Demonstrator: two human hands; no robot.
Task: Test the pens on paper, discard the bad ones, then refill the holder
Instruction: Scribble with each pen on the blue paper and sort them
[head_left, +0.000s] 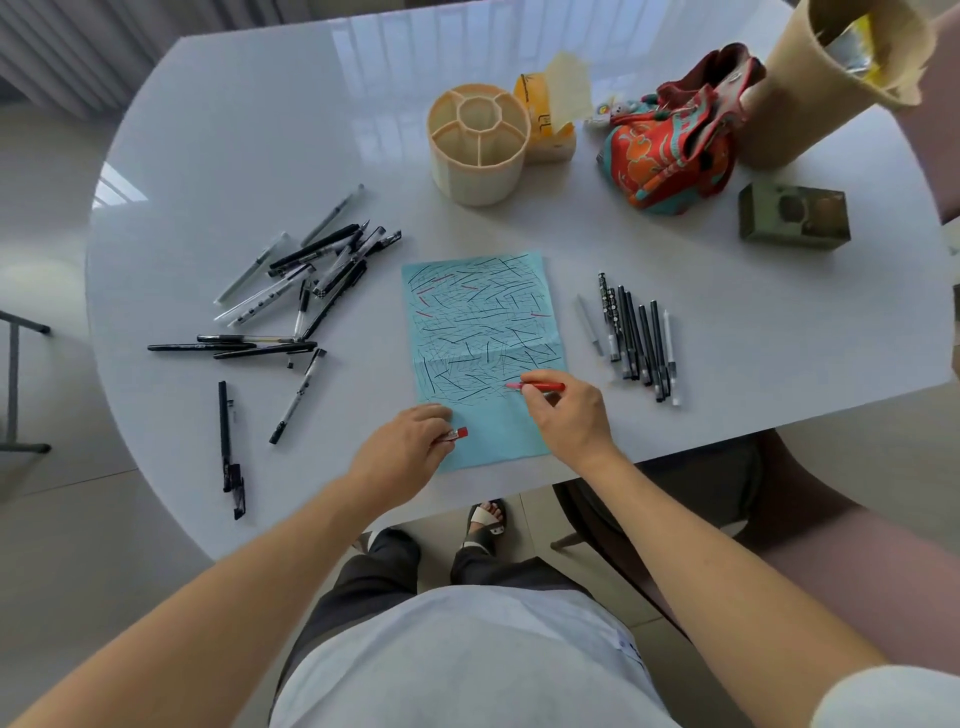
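1. I see the right hand (569, 415) in the lower centre of the frame, fingers pinching a slim red pen (540, 387); its tip sits on the lower right part of the light blue paper sheet (488, 332).
2. The left hand (410, 447) is curled at the sheet's lower left edge, pinching a small red pen cap (460, 433).
3. The sheet lies at mid-frame on the glossy white round desk (234, 156), covered in short black strokes with a few red ones.
4. Left of the sheet: a loose scatter of black and clear pens (306, 280); two more lie apart toward the lower left.
5. Right of the sheet: a tidy row of dark pens (636, 338), side by side.
6. Upper centre: a cream round plastic holder with divided compartments (478, 145), upright; I see no pens in it.
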